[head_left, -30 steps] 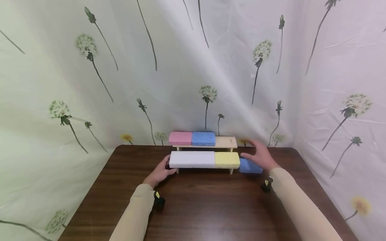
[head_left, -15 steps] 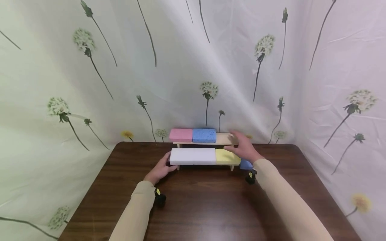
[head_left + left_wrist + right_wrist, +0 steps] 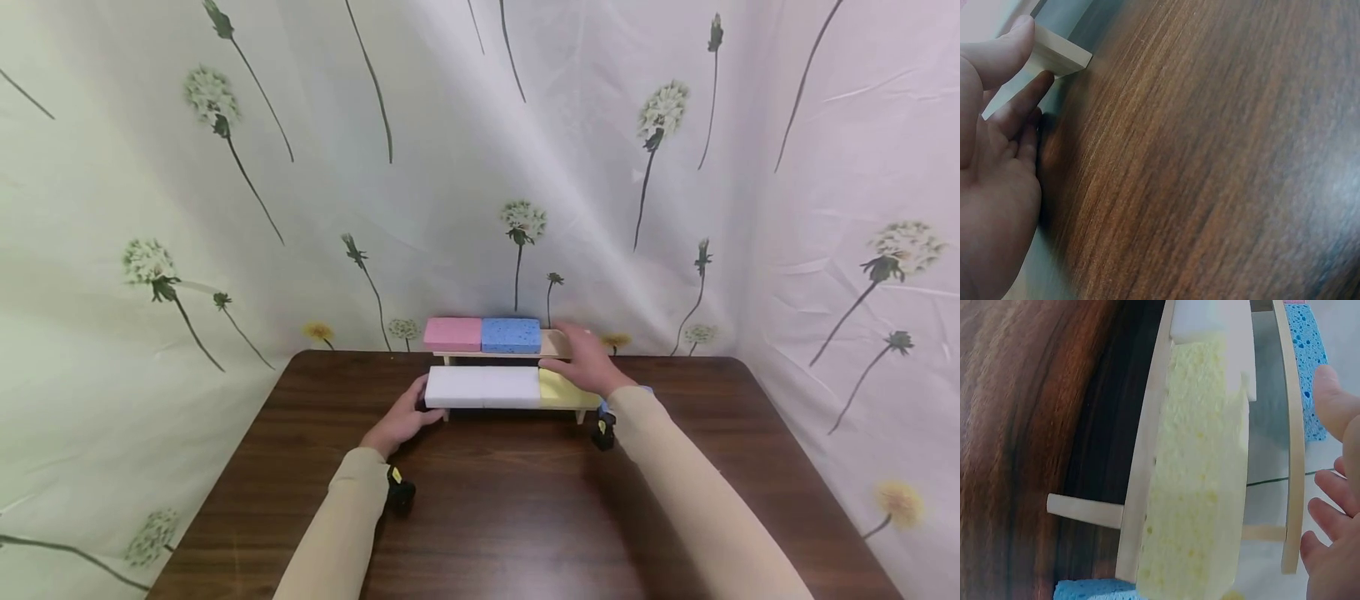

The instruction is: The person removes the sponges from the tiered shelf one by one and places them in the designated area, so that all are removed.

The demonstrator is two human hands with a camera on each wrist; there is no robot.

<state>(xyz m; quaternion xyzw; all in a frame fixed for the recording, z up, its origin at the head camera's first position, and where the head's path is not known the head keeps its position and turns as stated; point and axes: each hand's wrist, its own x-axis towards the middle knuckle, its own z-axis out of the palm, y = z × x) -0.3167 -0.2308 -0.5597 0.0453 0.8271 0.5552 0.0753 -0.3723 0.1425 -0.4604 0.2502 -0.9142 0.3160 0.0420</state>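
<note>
A two-tier wooden rack (image 3: pixel 553 342) stands at the table's far edge. Its upper shelf carries a pink sponge (image 3: pixel 452 334) and a blue sponge (image 3: pixel 511 335); the right end is bare. The lower shelf holds a white sponge (image 3: pixel 482 387) and a yellow sponge (image 3: pixel 557 387). My right hand (image 3: pixel 585 360) hovers open over the yellow sponge (image 3: pixel 1197 487) and the bare shelf end, holding nothing. My left hand (image 3: pixel 401 419) rests with straight fingers against the lower shelf's left end (image 3: pixel 1054 56). A second blue sponge (image 3: pixel 1085 590) lies on the table beside the rack's right leg.
The dark wooden table (image 3: pixel 510 500) stretches toward me in front of the rack. A pale curtain (image 3: pixel 300 208) printed with dandelions hangs close behind and to both sides. Beige sleeves cover both forearms.
My right hand has moved left and back, from above the blue sponge on the table to over the rack's right end. The left hand has stayed at the rack's left end.
</note>
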